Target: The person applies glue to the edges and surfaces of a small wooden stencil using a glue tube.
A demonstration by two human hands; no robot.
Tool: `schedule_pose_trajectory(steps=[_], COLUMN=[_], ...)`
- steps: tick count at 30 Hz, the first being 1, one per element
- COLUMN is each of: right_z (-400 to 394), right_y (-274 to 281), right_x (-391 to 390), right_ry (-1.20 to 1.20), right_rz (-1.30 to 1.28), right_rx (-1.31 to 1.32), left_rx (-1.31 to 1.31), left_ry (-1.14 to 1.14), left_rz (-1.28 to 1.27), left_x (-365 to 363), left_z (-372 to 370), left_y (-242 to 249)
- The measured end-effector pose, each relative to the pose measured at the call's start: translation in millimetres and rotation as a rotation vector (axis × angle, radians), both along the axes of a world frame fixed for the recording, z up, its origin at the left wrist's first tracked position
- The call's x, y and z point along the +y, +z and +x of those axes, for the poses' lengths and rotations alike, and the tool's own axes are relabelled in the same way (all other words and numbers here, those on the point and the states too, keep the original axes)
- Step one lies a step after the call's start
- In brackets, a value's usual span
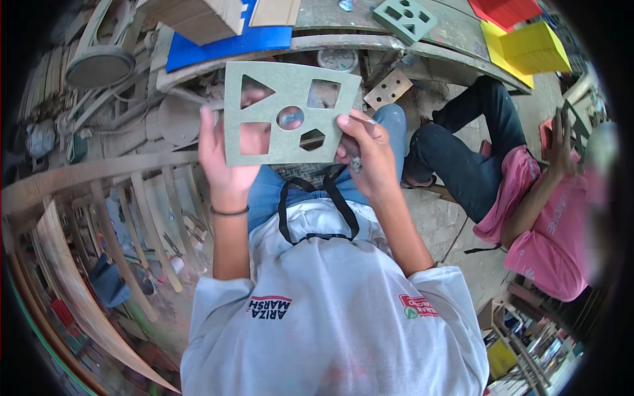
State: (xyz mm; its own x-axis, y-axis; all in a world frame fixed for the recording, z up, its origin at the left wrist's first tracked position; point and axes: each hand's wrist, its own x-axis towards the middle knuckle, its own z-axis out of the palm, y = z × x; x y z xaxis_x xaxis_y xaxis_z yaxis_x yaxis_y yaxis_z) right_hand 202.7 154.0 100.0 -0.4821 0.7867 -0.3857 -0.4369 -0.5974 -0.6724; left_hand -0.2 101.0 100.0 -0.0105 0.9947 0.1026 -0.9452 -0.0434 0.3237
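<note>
A grey-green shape-sorter board (281, 144) is held up in front of me above my lap. Its cut-outs are a triangle, a circle, a pentagon and two four-sided holes. My left hand (218, 148) supports the board from behind at its left side, thumb pointing up beside the edge; skin shows through the left holes. At the right edge my right hand (371, 148) grips the board, its thumb near the front face. A small greyish crumpled piece (355, 163) shows at the right palm; I cannot make out what it is.
The workbench (317, 43) ahead carries a blue board (231, 47), another green shape board (405, 18) and yellow pieces (528, 49). A co-worker in a pink shirt (548, 224) sits at right. A slatted wooden frame (105, 173) stands at left.
</note>
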Motion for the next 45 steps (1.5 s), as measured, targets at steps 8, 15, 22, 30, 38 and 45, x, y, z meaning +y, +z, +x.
schedule_pose_trajectory(steps=[8, 15, 22, 30, 38, 45], right_z=[12.3, 2.2, -6.4, -20.4, -17.7, -6.1], right_y=[37.5, 34.3, 42.3, 57.5, 49.8, 68.4], right_x=[4.5, -2.9, -15.5, -14.7, -18.3, -22.3], right_ry=[0.016, -0.017, -0.158, -0.073, -0.197, 0.152], right_rz=[0.461, 0.939, 1.143, 1.212, 1.074, 1.545], right_rx=[-0.359, -0.535, -0.876, -0.856, -0.518, -0.748], left_rx=[0.486, 0.477, 0.839, 0.875, 0.552, 0.555], left_ry=[0.013, 0.225, 0.409, 0.491, 0.503, 0.447], left_rz=[0.021, -0.047, -0.083, -0.123, 0.037, 0.049], left_x=[-23.0, -28.6, -41.9, -58.5, -66.3, -66.8], left_z=[8.7, 14.4, 15.6, 8.4, 9.2, 8.9], left_y=[12.2, 23.7, 40.8, 52.2, 59.3, 58.0])
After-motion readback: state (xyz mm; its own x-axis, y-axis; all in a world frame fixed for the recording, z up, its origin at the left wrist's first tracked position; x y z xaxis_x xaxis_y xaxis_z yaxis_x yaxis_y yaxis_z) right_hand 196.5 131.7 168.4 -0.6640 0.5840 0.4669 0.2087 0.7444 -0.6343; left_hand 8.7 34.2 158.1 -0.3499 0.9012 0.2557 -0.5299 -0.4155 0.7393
